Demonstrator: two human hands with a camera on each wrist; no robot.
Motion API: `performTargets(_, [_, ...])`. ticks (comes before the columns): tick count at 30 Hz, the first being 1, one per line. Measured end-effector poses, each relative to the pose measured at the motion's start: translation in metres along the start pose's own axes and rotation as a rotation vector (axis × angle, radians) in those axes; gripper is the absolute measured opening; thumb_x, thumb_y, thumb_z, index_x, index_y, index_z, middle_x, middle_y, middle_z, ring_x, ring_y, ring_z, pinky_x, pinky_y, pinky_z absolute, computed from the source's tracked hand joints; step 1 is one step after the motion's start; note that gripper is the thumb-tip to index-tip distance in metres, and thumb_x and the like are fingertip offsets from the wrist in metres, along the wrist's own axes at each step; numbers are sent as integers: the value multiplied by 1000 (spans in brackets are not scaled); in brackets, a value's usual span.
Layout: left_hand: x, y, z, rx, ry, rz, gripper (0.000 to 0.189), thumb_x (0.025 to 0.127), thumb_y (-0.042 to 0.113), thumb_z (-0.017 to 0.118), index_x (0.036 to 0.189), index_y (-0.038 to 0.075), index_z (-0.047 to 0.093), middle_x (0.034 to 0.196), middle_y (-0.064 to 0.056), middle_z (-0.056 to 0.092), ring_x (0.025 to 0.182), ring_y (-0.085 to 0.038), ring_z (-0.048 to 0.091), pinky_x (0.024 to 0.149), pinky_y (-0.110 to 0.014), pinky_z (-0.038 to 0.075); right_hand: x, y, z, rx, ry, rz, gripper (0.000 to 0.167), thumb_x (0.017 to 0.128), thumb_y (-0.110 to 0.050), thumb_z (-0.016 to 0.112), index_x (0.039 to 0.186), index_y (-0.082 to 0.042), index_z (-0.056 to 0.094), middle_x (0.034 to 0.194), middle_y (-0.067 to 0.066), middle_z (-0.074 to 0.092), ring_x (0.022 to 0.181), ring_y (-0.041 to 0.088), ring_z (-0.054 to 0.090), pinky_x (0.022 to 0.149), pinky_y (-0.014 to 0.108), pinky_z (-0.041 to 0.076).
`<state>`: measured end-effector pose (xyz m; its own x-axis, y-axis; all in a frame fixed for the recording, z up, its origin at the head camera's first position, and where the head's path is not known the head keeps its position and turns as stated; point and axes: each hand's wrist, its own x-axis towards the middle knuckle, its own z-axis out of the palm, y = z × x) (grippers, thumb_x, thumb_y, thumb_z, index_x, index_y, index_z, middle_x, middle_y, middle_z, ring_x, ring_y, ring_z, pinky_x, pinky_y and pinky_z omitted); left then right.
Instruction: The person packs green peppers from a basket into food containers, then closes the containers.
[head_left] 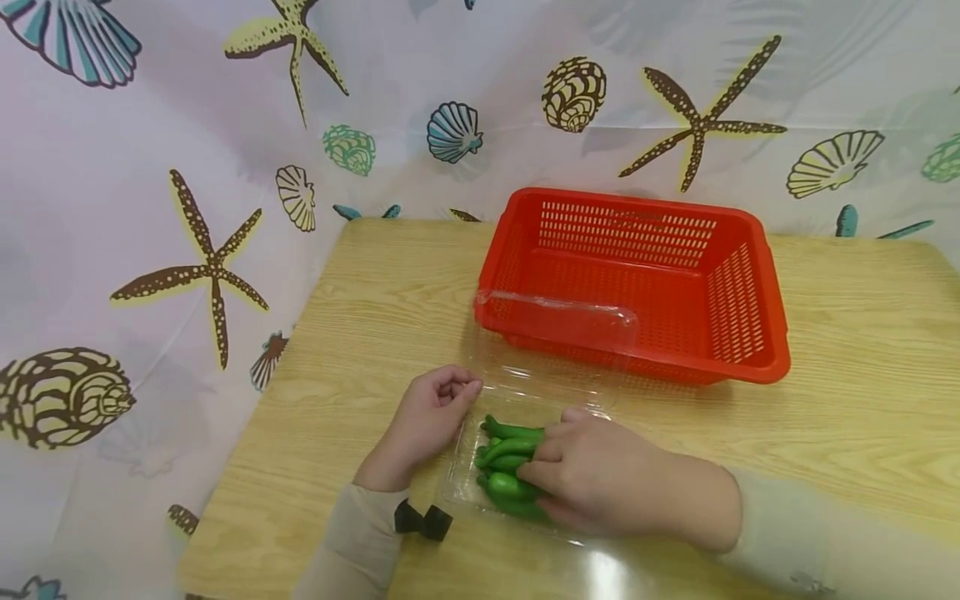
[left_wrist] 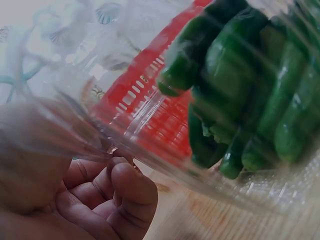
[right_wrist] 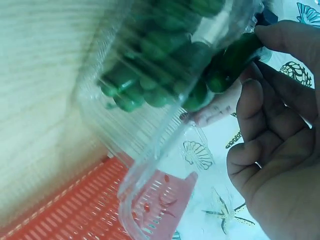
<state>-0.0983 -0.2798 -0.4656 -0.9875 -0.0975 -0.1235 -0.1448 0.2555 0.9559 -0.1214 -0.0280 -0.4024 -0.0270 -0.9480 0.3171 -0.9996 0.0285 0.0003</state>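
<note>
In the head view a clear plastic clamshell container (head_left: 463,482) lies on the table with its lid (head_left: 555,350) raised at the far side. Several long green peppers (head_left: 510,454) lie side by side inside it. My left hand (head_left: 431,417) is at the container's left side, and in the left wrist view its thumb and forefinger (left_wrist: 132,182) pinch the clear plastic edge. Over the container's right part, my right hand (head_left: 600,471) covers some of the peppers. The right wrist view shows its thumb and forefinger pinching one green pepper (right_wrist: 232,62) at the container's rim.
A red plastic basket (head_left: 776,333) with slotted walls stands behind the container, its near edge seen partly through the clear lid. Wooden table (head_left: 360,300) surrounds both. A cloth (head_left: 420,75) printed with shells and starfish hangs behind and to the left.
</note>
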Motion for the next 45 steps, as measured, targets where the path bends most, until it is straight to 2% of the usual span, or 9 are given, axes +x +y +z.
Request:
performTargets(20, [0,1,0,11,-1,-7,17,103,16,66,109,1,72,78,-3,61,57,-12,49,50,-20,43,-10,-2,25,-76,96,4,23,73,-31,86,84,-22,68,71,-15,62,63,9,53,59,24,25])
performTargets(24, [0,0,1,15,5,-12,18,103,16,67,109,1,72,79,-4,62,58,-12,50,50,-20,44,-14,-2,24,-40,135,20,24,75,-30,86,91,-20,72,77,-13,65,69,9,57,61,24,29])
performTargets(28, [0,1,2,20,12,-10,18,102,16,67,109,1,72,79,-4,62,58,-12,49,51,-20,43,-24,-3,21,55,262,93,21,79,-24,83,97,-17,74,84,-11,67,74,9,60,66,24,44])
performTargets(30, [0,1,2,13,11,-12,18,102,16,67,109,1,72,79,-4,62,57,-12,49,50,-20,43,-32,-3,19,129,338,200,15,81,-18,80,94,-17,73,84,-11,66,73,8,59,66,22,49])
performTargets(32, [-1,2,3,4,8,-14,18,103,16,66,109,1,71,78,-4,61,56,-12,49,50,-20,43,-42,-4,18,231,402,363,13,81,-12,79,90,-18,71,80,-12,64,69,4,56,62,19,50])
performTargets(36, [0,2,4,-18,3,-34,19,103,18,66,110,1,71,78,-4,61,53,-13,49,47,-21,43,-60,-6,15,609,412,842,16,87,-8,79,92,-12,65,78,-6,59,63,3,51,53,18,46])
performTargets(39, [0,1,3,-31,6,-55,19,103,19,66,111,3,71,78,-5,61,52,-13,48,46,-22,43,-67,-3,15,916,380,1163,27,93,-11,77,110,-1,58,87,4,58,64,9,56,53,22,50])
performTargets(42, [0,1,3,-35,15,-62,19,102,20,67,111,3,72,77,-5,60,52,-13,48,46,-23,42,-69,4,19,1095,348,1312,42,97,-15,72,127,2,48,95,9,62,66,16,60,55,29,54])
performTargets(45, [0,1,4,-33,14,-60,19,102,20,67,110,2,72,77,-5,60,53,-12,48,47,-22,43,-70,9,23,1190,327,1356,42,101,-16,66,133,2,46,92,9,67,64,19,61,55,33,55])
